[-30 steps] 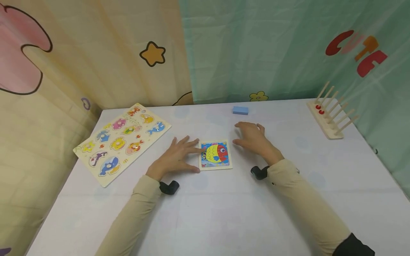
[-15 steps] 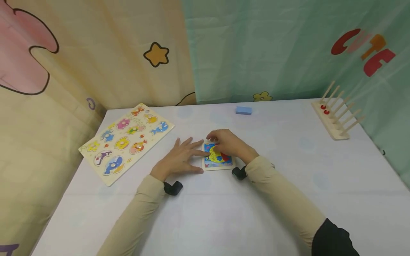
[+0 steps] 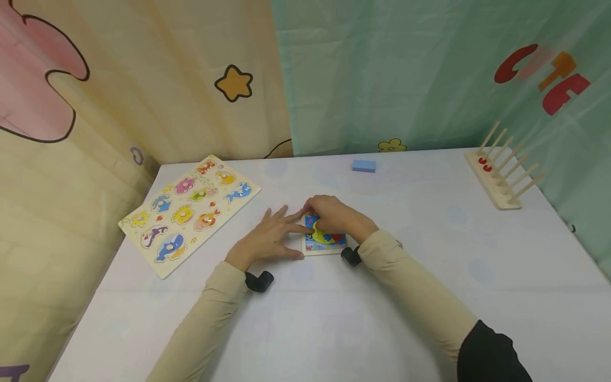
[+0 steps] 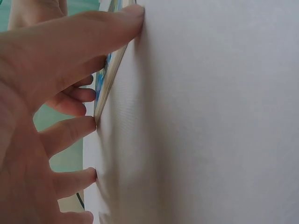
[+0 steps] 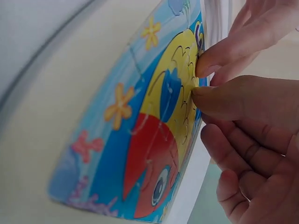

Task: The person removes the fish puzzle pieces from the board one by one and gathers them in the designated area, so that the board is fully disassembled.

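Note:
A small square jigsaw puzzle of a yellow and red fish on a blue sea lies on the white table. My left hand is spread flat at its left side; in the left wrist view the thumb lies along the near edge and another fingertip meets the corner. From above, my right hand curls over the puzzle's upper part, fingers at the far left corner. The right wrist view has its thumb on the yellow fish body, beside a left fingertip; its index fingertip is hidden.
A large peg puzzle board with sea animals lies at the left. A blue block sits near the back edge. At the back right stands a wooden peg rack with red beads. Curtains hang behind the table.
My right hand has moved left from beside the fish puzzle onto its upper part, then slightly further toward the far left corner. The left hand stays at the puzzle's left side.

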A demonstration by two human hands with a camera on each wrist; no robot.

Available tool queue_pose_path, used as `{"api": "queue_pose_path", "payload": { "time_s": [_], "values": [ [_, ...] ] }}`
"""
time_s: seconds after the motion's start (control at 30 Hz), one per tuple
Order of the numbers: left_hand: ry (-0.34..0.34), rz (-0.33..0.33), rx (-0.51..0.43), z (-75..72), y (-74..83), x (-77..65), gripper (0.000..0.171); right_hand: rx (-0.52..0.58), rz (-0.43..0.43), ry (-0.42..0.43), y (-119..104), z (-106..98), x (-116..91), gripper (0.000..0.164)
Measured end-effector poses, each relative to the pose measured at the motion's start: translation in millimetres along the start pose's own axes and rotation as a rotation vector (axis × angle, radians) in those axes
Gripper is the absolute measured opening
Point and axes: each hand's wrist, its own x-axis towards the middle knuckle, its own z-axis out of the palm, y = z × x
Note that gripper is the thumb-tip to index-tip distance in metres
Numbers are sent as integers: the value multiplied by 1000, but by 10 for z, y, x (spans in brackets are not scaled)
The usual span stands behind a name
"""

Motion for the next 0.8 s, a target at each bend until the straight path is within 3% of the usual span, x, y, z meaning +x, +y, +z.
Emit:
{"api": "queue_pose_path", "payload": {
  "time_s": [0.53,0.8],
  "values": [
    [-13,5,-7,-42,-1,38,54,-160,4,-51,-104,-71,19,44],
    [-18,-13,-18,-3,-25,41,54,-136,36,-101,-103,-76,22,47]
  ]
}}
